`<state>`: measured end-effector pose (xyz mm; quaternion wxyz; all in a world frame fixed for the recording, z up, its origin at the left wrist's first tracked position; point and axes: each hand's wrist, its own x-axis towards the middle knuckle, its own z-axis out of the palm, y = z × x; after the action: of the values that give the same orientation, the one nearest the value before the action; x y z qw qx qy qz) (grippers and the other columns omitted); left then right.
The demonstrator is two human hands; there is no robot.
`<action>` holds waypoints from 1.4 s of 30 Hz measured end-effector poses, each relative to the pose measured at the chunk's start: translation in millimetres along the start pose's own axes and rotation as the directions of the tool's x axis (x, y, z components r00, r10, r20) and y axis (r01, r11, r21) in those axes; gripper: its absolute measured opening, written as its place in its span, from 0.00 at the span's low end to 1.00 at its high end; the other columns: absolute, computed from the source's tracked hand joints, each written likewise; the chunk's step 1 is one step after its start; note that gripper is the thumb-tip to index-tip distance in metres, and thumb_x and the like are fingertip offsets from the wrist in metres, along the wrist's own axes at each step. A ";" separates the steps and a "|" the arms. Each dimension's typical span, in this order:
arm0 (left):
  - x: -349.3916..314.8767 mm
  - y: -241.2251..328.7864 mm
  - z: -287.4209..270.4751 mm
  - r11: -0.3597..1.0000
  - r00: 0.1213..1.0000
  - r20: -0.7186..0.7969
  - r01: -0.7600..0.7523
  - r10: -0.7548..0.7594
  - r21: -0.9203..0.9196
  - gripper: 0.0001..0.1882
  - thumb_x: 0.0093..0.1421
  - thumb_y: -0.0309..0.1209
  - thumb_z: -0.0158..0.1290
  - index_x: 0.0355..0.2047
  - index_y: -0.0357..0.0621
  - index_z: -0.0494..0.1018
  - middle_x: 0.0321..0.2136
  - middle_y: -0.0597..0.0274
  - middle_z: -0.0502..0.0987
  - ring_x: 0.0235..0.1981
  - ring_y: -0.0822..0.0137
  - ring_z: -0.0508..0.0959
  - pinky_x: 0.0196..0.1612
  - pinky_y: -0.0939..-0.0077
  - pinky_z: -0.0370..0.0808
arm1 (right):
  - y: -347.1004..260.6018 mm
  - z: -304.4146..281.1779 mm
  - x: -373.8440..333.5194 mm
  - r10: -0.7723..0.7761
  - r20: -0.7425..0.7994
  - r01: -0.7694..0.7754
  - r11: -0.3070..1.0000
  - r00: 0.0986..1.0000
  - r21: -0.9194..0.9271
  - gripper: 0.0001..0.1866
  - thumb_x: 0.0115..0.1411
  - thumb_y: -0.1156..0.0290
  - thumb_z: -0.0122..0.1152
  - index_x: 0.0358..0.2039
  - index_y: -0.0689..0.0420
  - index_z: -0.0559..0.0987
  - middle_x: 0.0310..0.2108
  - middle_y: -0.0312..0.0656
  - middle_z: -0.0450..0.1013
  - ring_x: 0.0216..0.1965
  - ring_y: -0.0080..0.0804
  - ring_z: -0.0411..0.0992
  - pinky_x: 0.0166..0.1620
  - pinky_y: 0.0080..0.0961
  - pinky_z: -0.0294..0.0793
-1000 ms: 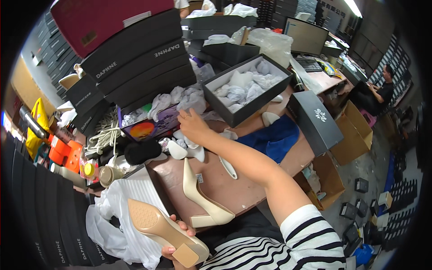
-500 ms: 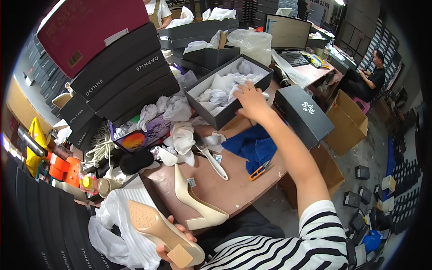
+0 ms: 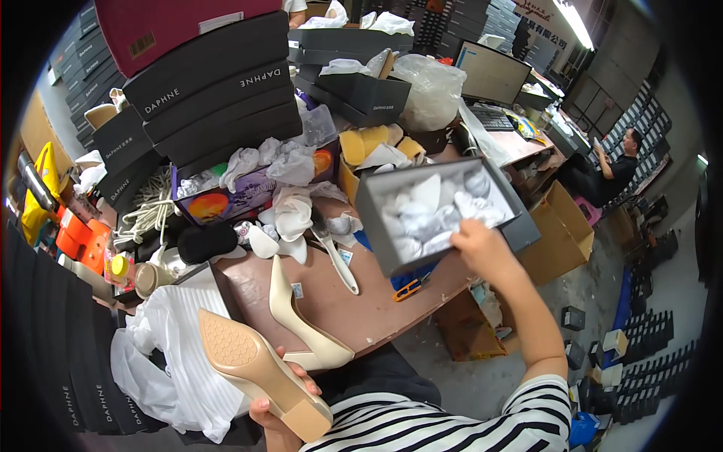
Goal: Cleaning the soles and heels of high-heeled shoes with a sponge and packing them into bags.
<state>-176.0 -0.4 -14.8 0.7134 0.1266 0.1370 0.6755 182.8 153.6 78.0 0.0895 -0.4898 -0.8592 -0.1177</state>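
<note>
In my left hand [image 3: 306,380], low in the view, is a beige high-heeled pump [image 3: 239,354], its tan sole turned up. A second, cream pump [image 3: 285,307] rests on its side on the table just beyond. My right hand [image 3: 486,250] grips the near edge of a dark grey shoe box [image 3: 374,230]. The box is lifted and tilted toward me, and crumpled white tissue paper [image 3: 444,207] fills it. To the left of the held pump, white tissue paper [image 3: 177,320] spreads over an open shoe box [image 3: 220,288].
A white-handled brush [image 3: 339,264] and orange snips [image 3: 407,290] lie on the pink tabletop [image 3: 376,316]. Stacked dark boxes [image 3: 218,98] rise at the left. Behind the lifted box are yellow pads [image 3: 369,143]. Cardboard boxes [image 3: 561,233] and a seated person [image 3: 621,162] are at the right.
My right hand has gone from resting over the tissue to gripping the shoe box, which has come up and right, uncovering yellow pads. My left hand still holds the pump.
</note>
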 end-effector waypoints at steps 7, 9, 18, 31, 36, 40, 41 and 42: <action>9.6 -6.0 3.5 0.998 0.993 0.103 0.066 -0.065 -0.001 0.43 0.44 0.39 0.48 0.60 0.36 0.49 0.39 0.41 0.67 0.32 0.46 0.75 0.38 0.53 0.76 | 7.4 89.3 -30.8 0.019 0.095 -0.022 0.999 0.995 0.031 0.05 0.44 0.75 0.56 0.25 0.57 0.72 0.27 0.43 0.65 0.34 0.40 0.69 0.32 0.31 0.72; 7.2 -6.2 1.0 0.999 0.995 0.089 0.051 -0.051 0.009 0.43 0.44 0.39 0.48 0.60 0.35 0.49 0.39 0.41 0.68 0.32 0.46 0.75 0.38 0.53 0.76 | 9.6 84.6 -17.8 0.083 0.204 -0.089 0.996 0.975 0.023 0.09 0.44 0.73 0.58 0.29 0.57 0.75 0.31 0.46 0.67 0.37 0.42 0.69 0.36 0.34 0.72; 14.1 -2.6 7.2 0.998 1.000 -0.010 -0.008 0.009 0.067 0.43 0.44 0.41 0.49 0.59 0.34 0.50 0.38 0.43 0.68 0.32 0.47 0.75 0.37 0.53 0.76 | 21.8 112.3 170.1 0.305 -0.197 -0.290 0.952 0.932 0.098 0.11 0.50 0.66 0.57 0.34 0.54 0.75 0.35 0.46 0.71 0.43 0.43 0.67 0.42 0.37 0.69; 15.6 12.5 14.1 0.969 0.986 -0.165 0.024 0.018 0.247 0.56 0.39 0.56 0.62 0.60 0.38 0.48 0.41 0.51 0.66 0.35 0.57 0.72 0.38 0.68 0.74 | 146.2 169.5 206.1 0.440 -0.068 -0.443 0.863 0.895 -0.242 0.14 0.52 0.72 0.50 0.40 0.49 0.76 0.40 0.40 0.69 0.47 0.38 0.67 0.44 0.40 0.71; 23.3 10.5 5.3 0.977 0.989 -0.150 0.040 -0.009 0.209 0.54 0.39 0.51 0.63 0.60 0.38 0.49 0.41 0.49 0.66 0.35 0.56 0.72 0.38 0.67 0.74 | 160.1 157.6 206.5 0.165 0.022 -0.144 0.914 0.986 -0.380 0.08 0.50 0.72 0.52 0.31 0.56 0.76 0.35 0.39 0.69 0.43 0.36 0.69 0.39 0.28 0.73; 24.7 11.0 9.3 0.984 0.983 -0.184 0.049 -0.016 0.172 0.54 0.39 0.47 0.64 0.60 0.38 0.48 0.41 0.49 0.66 0.36 0.53 0.72 0.39 0.64 0.74 | 173.4 121.1 203.4 0.375 -0.320 -0.437 0.887 0.870 -0.148 0.07 0.51 0.74 0.50 0.31 0.57 0.75 0.33 0.44 0.71 0.40 0.43 0.70 0.40 0.36 0.72; 24.0 10.8 9.8 0.987 0.982 -0.186 0.045 -0.016 0.153 0.53 0.39 0.47 0.64 0.60 0.38 0.48 0.41 0.48 0.66 0.37 0.53 0.73 0.40 0.63 0.74 | 176.7 107.5 202.4 0.445 -0.360 -0.497 0.865 0.820 -0.063 0.07 0.52 0.75 0.48 0.31 0.57 0.74 0.33 0.45 0.72 0.39 0.43 0.71 0.40 0.39 0.72; 23.6 9.5 7.0 0.987 0.981 -0.191 0.050 -0.020 0.152 0.53 0.39 0.47 0.64 0.60 0.38 0.48 0.41 0.48 0.66 0.37 0.53 0.73 0.40 0.63 0.74 | 178.0 95.8 204.8 0.519 -0.379 -0.553 0.833 0.766 0.024 0.07 0.53 0.73 0.51 0.31 0.59 0.75 0.30 0.48 0.74 0.34 0.46 0.73 0.38 0.38 0.72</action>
<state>-181.1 23.6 -5.4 0.6970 0.1151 0.2585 0.6589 229.5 437.1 61.9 0.2578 -0.6868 -0.6445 -0.2156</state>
